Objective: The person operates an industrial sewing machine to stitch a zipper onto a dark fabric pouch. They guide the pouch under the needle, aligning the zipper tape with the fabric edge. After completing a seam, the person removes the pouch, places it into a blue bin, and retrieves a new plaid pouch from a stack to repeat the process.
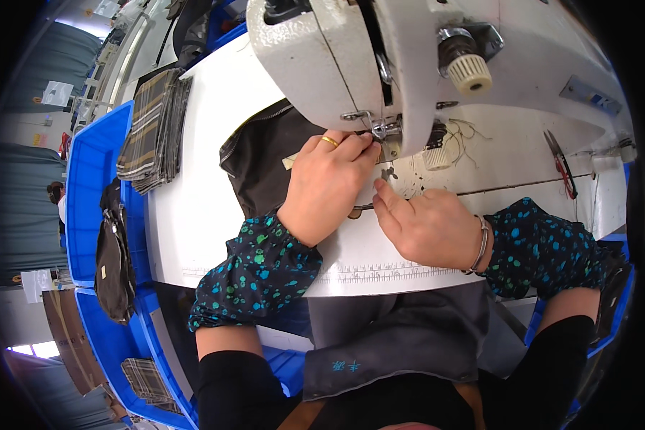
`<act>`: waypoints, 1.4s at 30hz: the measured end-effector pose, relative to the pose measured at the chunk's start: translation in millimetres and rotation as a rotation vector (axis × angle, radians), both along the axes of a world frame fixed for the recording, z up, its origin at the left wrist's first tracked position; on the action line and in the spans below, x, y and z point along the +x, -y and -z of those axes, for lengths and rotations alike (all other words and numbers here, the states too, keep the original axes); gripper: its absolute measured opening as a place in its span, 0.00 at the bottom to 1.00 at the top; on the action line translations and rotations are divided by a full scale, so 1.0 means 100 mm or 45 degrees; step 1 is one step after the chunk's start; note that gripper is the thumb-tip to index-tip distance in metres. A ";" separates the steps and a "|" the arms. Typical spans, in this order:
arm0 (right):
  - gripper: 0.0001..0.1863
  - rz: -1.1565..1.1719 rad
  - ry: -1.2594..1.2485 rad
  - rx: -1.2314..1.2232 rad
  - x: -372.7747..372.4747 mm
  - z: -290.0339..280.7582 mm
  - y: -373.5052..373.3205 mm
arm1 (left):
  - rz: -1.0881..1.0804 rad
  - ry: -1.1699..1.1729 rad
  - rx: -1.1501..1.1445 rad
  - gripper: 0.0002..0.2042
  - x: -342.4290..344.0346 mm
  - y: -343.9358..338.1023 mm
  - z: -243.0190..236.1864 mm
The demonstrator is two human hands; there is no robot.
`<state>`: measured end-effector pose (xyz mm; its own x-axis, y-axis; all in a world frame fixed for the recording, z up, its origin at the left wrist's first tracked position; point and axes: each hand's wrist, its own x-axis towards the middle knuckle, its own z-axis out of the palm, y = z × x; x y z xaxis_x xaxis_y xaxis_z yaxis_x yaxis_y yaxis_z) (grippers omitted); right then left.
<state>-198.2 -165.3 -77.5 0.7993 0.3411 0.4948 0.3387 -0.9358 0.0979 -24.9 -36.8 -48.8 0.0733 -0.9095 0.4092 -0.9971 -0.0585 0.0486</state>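
Note:
A dark fabric piece (254,154), with a zipper-like edge and a small pale label, lies on the white sewing table. My left hand (330,183) presses and holds it beside the presser foot (388,129), fingers bent together and a ring on one. My right hand (430,222) is just to the right, its fingers closed at the end of a narrow dark edge that runs out from under my left hand. A small grey metal piece (388,174) shows near my right fingertip. Both hands are below the white sewing machine's head (322,64); the fabric under my left fingers is hidden.
Red-handled scissors (567,175) and loose threads (469,132) lie on the table at right. A stack of plaid fabric (150,132) is at the far left. Blue bins (86,201) stand beside the table, with a dark pouch (115,265) draped over one. A ruler strip (380,274) follows the front edge.

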 end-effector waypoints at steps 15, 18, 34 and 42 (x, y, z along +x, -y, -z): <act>0.11 -0.024 0.034 0.035 0.03 0.01 0.03 | -0.021 -0.199 0.327 0.18 0.08 0.05 -0.23; 0.10 -0.044 0.034 0.084 0.04 0.00 0.03 | -0.086 -0.189 0.365 0.16 0.06 0.06 -0.26; 0.07 -0.077 0.282 0.079 0.10 -0.03 0.02 | -0.217 -0.904 0.378 0.14 0.01 0.00 -0.25; 0.12 -0.281 0.077 -0.050 0.13 0.01 0.00 | -0.253 -0.781 0.283 0.21 -0.18 -0.03 -0.28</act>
<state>-185.2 -165.0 -78.0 0.6724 0.5246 0.5222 0.5274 -0.8345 0.1593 -43.4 -34.0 -20.3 0.4070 -0.9123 0.0450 -0.7621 -0.3120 0.5674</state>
